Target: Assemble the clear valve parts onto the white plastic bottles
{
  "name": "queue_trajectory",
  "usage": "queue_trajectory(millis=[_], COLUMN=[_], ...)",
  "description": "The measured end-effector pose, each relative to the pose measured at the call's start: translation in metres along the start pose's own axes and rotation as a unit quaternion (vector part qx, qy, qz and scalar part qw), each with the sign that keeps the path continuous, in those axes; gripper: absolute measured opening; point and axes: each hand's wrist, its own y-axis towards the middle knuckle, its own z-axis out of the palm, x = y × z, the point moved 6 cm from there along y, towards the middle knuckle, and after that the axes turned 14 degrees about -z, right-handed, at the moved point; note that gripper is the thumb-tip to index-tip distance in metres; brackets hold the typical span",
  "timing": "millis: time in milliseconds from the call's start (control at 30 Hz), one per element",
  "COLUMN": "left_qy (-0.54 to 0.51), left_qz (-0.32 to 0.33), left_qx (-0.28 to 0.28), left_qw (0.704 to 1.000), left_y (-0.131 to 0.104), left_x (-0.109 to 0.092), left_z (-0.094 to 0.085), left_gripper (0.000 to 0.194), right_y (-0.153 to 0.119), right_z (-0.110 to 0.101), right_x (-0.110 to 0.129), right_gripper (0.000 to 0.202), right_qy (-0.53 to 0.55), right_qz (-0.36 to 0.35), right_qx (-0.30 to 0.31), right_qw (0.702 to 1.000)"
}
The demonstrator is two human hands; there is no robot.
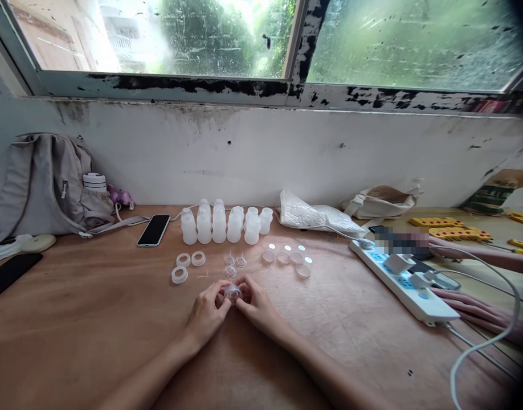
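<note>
My left hand (pixel 205 312) and my right hand (pixel 258 306) meet at the middle of the table, both closed on a clear, ring-shaped bottle part (pixel 233 292). The fingers cover its sides, so its exact make-up is hard to see. Just beyond it stand clear teats (pixel 230 271) with thin upright tips. To their left lie three translucent bottle collars (pixel 179 275). On the right are several clear round caps (pixel 303 270), each with a white dot. Frosted plastic bottles (pixel 234 226) form a cluster behind these parts.
A phone (pixel 154 230) and grey backpack (pixel 43 185) are at left. A white packet (pixel 315 214) and beige bag (pixel 381 201) line the wall. A white power strip (pixel 402 282) with cables crosses the right side, beside another person's hands (pixel 470 307).
</note>
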Motion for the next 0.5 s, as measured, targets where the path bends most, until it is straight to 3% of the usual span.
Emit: queue_trajectory(millis=[333, 500], left_qy=[0.042, 0.005], left_qz=[-0.009, -0.031], left_qx=[-0.027, -0.008], left_qw=[0.999, 0.999], left_y=[0.0, 0.0021], left_x=[0.0042, 0.0043], left_z=[0.0016, 0.0005], left_gripper=[0.014, 0.019], right_y=[-0.0024, -0.0013], right_z=[0.0077, 0.0042], right_x=[-0.0048, -0.0041], right_gripper=[0.016, 0.013], right_qy=[0.03, 0.042], right_qz=[0.02, 0.028], right_qx=[0.01, -0.005], right_qw=[0.999, 0.999])
